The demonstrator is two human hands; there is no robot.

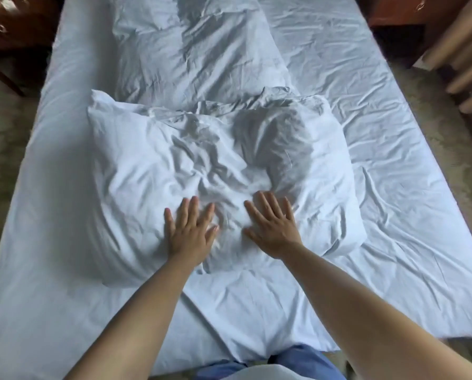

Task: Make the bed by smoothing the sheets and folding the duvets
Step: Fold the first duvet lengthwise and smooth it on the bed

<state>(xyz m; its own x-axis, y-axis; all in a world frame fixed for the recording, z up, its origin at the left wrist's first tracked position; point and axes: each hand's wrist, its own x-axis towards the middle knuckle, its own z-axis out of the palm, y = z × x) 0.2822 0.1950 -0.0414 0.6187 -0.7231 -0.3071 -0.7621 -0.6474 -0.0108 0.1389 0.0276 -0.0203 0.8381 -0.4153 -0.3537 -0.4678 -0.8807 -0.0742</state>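
Bed [51, 187] w/ white sheet [394, 165] fills the view; sheet creased at 3 o'clock, smoother at 9. Mattress edges run along both sides, carpet [7, 138] beyond, dark wood furniture [12, 31] at 11 and 1, so room to step round looks fair. Folded duvet [185, 50] lies at 12, apparently parked clear of the work area. Second puffy bundle, prob. a duvet or pillow [152, 171], sits at centre, well inside both edges. Left hand [189, 231] and right hand [273, 229] rest flat on its near part at 6 o'clock, fingers straight and spread, gripping nothing; palms-down pose suits pressing air out and flattening wrinkles outward toward 9 and 3.
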